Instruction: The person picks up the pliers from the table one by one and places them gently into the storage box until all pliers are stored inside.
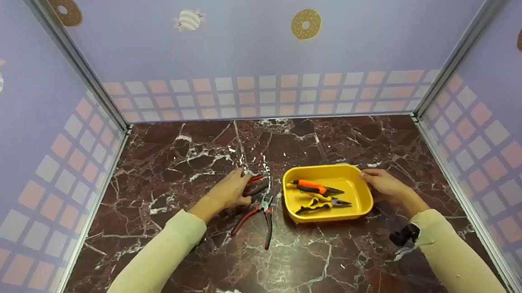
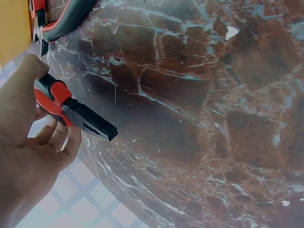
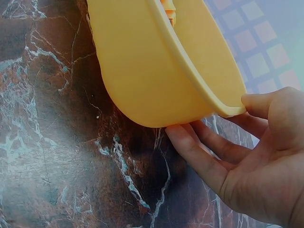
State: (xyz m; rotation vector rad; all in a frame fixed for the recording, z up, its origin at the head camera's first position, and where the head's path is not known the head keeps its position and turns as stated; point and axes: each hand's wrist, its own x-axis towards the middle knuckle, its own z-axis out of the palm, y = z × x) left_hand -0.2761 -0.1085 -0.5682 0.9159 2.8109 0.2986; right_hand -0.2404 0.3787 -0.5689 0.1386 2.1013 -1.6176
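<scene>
No words show anywhere. The left hand (image 1: 230, 193) grips red pliers (image 2: 71, 108); only its wrist view shows their black nose. The right hand (image 1: 383, 185) holds the yellow tray (image 3: 142, 80) by its rim

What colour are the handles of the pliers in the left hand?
Red and black, clearest in the left wrist view: pliers gripped by the left hand.

I see a dark red-brown marble tabletop (image 1: 323, 269) with white veins; yellow rectangular plastic tray (image 1: 364, 201) at centre, red-and-black-handled pliers (image 1: 258, 219) at its 9 o'clock.
</scene>
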